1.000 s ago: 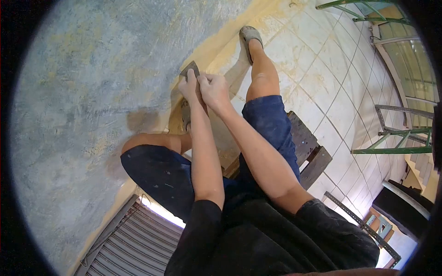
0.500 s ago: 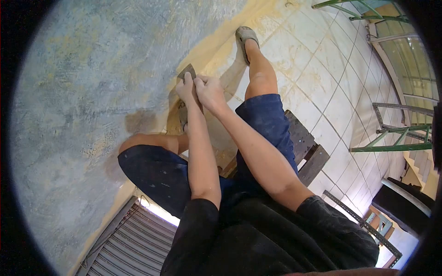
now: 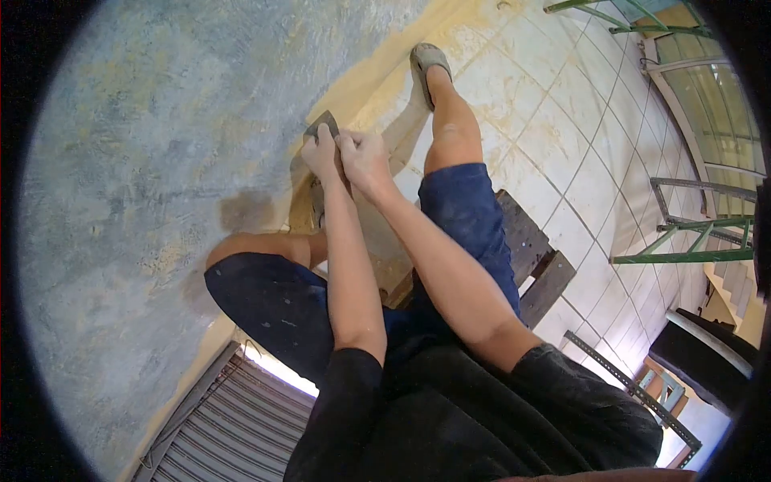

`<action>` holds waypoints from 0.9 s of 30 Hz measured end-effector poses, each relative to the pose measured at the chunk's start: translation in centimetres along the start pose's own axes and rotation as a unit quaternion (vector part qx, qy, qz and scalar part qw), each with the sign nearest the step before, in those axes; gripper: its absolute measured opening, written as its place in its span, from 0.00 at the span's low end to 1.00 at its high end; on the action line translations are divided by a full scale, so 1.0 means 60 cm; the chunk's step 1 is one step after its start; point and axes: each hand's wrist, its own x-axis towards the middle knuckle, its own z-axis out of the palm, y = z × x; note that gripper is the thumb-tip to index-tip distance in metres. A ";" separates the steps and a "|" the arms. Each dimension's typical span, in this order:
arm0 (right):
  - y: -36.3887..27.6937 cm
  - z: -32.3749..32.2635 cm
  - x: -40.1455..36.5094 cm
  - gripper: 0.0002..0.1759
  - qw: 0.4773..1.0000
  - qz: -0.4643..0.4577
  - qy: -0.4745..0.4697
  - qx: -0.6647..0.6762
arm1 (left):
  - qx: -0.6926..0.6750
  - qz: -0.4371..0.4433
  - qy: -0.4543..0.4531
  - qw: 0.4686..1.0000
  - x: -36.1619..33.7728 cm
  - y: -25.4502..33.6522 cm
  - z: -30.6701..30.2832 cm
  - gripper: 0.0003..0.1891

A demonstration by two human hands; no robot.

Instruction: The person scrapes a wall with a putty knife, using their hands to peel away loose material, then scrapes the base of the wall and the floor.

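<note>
A dark grey flat piece, like a scraper blade or a folded sandpaper sheet, lies against the base of the wall. My left hand grips it from the wall side, with a finger stretched along its face. Close beside it, my right hand is closed, its thumb and curled fingers at the piece's right edge. Pale dust coats both hands. The wall is mottled blue-grey with yellowish patches, and a yellow-tan dusty strip runs along its foot.
I sit on a low dark wooden stool, knees spread, one shoe on the dusty white tiles. Green metal frames stand at right. A grey slatted shutter is at lower left, and a black padded object at lower right.
Both hands and the flat piece have shifted very slightly left and up along the wall base. My grip looks the same.
</note>
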 end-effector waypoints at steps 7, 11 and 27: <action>-0.008 -0.006 -0.012 0.17 1.000 0.007 -0.012 -0.001 | 0.014 0.005 -0.014 1.000 0.003 -0.018 -0.004 0.25; -0.002 -0.010 -0.013 0.17 0.998 0.048 -0.020 -0.020 | 0.071 0.022 -0.020 0.997 -0.007 -0.011 -0.005 0.26; -0.017 0.007 -0.023 0.17 1.000 -0.003 0.009 0.013 | -0.004 0.012 0.002 1.000 -0.010 0.008 -0.020 0.26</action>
